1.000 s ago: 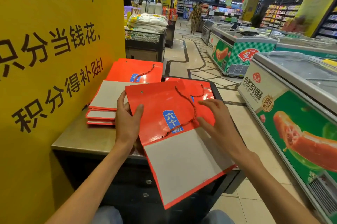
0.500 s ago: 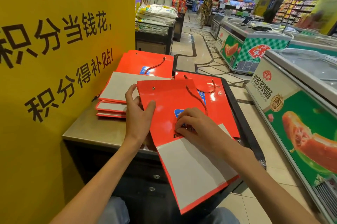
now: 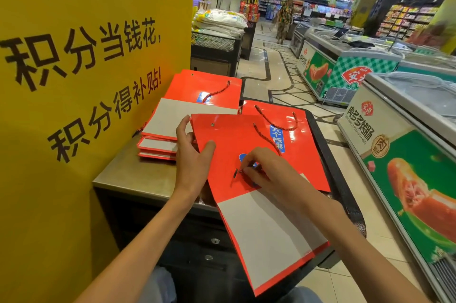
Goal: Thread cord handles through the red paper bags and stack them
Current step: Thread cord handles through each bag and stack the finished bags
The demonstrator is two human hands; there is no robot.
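Up and left of your right fingers, pinching the cord tip, waits the eyelet; steady the bag with your left hand gripping its edge.

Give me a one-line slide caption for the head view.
Left hand steadies a red paper bag while right hand pinches the cord end.

bag's blue label mostly hidden under right hand, distant shelves blurred, yellow sign cropped
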